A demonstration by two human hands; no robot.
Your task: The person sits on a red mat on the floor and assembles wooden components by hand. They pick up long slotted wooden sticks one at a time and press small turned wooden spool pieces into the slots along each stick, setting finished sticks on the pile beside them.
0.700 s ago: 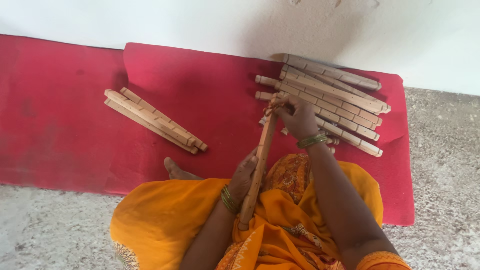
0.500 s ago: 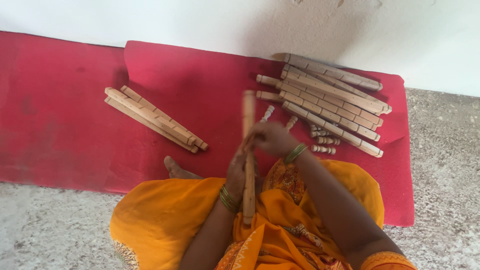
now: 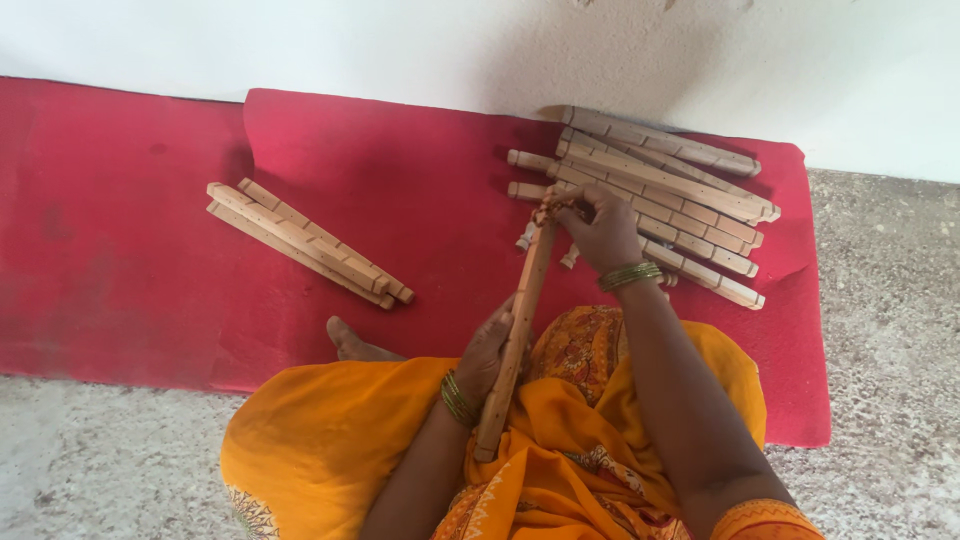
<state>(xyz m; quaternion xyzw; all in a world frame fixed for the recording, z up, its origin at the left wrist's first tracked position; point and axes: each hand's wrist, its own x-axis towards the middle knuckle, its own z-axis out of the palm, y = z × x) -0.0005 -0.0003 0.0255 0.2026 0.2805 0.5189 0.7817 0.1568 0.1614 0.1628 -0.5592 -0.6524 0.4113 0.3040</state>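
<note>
I sit on a red mat (image 3: 140, 260) in orange cloth. A long notched wooden bar (image 3: 516, 340) slants from my lap up toward the right-hand pile. My left hand (image 3: 488, 352) grips the bar near its middle. My right hand (image 3: 597, 226) is closed over the bar's upper end, fingers pinched at the tip; what they pinch there is too small to tell. Small wooden pegs (image 3: 572, 256) lie on the mat just under that hand.
A pile of several long wooden bars (image 3: 668, 192) lies on the mat at the right, near the white wall (image 3: 400, 50). A smaller bundle of bars (image 3: 300, 240) lies at the left. My bare foot (image 3: 356, 344) shows below it. Grey gravelly floor (image 3: 890, 330) surrounds the mat.
The bar's top end tilted left and upright, then swung back right toward the pile. My right hand slid down the bar and returned to its upper end.
</note>
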